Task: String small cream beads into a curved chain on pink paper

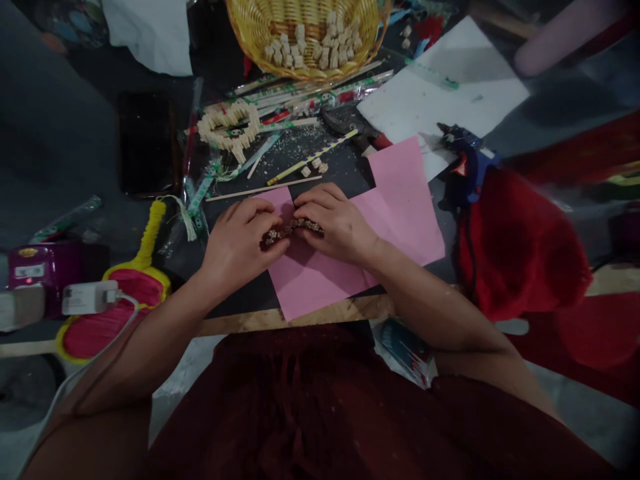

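A small brown piece with a rough, knobbly edge [311, 225] is held between my two hands, its lower part shaded and partly covered by fingers. My left hand [243, 233] is closed on its left end, thumb below and fingers above. On the right end, my right hand [340, 223] grips it with curled fingers. Both hands are over a sheet of pink paper [320, 287]. Just beyond them lie a thin wooden stick [265, 189], a yellow pencil [313, 158] and a few small wooden bits [314, 167].
Wooden pieces sit in a wicker basket [245, 33] at the back. A heart-shaped wooden ring [230, 127], pliers [350, 127] and a phone [147, 143] lie nearer. A blue glue gun [470, 163] and red cloth [525, 247] are right; a yellow-rimmed pink item [135, 287] is left.
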The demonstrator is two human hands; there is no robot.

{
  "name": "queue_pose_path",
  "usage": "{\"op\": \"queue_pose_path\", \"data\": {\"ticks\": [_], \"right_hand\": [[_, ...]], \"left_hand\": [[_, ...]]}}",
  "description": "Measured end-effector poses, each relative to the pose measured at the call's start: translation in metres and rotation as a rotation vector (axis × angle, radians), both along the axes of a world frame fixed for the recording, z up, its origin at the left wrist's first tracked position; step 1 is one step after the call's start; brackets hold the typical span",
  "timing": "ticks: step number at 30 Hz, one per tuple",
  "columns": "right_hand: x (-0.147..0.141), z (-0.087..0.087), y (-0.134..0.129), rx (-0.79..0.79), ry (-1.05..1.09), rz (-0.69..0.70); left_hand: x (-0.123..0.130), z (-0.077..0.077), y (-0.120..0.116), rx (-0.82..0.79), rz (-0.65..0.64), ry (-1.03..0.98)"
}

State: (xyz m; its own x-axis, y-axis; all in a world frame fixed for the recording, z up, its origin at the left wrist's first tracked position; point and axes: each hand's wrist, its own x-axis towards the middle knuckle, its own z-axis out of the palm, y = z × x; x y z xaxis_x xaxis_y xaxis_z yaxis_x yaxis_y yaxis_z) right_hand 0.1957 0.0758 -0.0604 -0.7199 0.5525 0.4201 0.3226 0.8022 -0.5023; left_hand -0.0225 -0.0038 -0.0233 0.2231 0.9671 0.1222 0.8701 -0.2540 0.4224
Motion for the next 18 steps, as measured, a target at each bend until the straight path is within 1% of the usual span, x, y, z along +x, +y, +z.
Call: {"op": "queue_pose_path", "data": {"ticks": [5,9,18], "right_hand": [[-0.0003,-0.0007,0.0002,-0.008,0.007,0.003],[0.0002,-0.0001,0.0,-0.032,0.014,0.005],[0.0004,0.0012,0.0002,0.001,0.024,0.008]], "left_hand": [[0.0039,-0.0003,0.0015,0.006,0.036,0.034],[0.0052,-0.0012,0.0017,-0.005,0.039,0.042],[0.0059,-0.0042,0.0009,0.011,0.051,0.021]]}}
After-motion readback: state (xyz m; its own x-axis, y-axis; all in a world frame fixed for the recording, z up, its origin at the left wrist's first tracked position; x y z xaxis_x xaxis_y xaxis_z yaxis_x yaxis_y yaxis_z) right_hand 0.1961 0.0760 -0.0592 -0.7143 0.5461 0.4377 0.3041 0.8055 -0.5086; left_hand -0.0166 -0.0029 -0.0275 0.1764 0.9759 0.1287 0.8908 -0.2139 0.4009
